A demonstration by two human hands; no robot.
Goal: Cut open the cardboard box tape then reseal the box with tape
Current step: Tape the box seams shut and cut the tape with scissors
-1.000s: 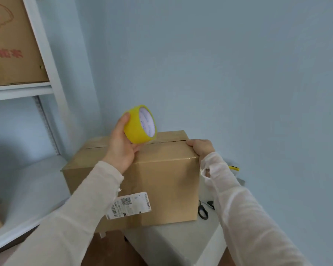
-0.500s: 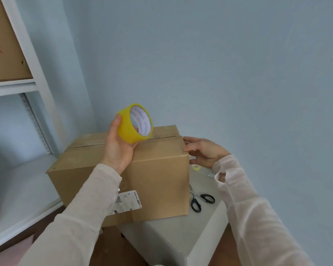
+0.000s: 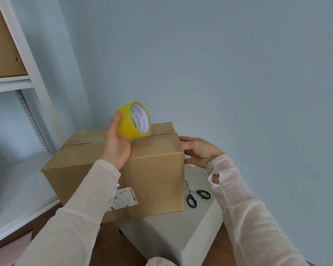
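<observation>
A brown cardboard box (image 3: 154,175) stands on a grey stool-like block (image 3: 173,229), with its top flaps closed along a dark seam and a white shipping label on its front. My left hand (image 3: 116,144) grips a yellow roll of tape (image 3: 133,120) above the box's top, the roll's white core facing right. My right hand (image 3: 198,151) grips the box's upper right corner, thumb on top and fingers down the right side. Black-handled scissors (image 3: 195,195) lie on the block just right of the box.
White metal shelving (image 3: 30,77) stands at the left, with another cardboard box (image 3: 2,52) on its upper shelf. A pale blue wall rises close behind the box. A small yellow scrap (image 3: 191,166) lies under my right wrist.
My right hand slid from the top edge down onto the box's right corner. The tape roll stayed in my left hand above the box. The view shifted, revealing the scissors fully.
</observation>
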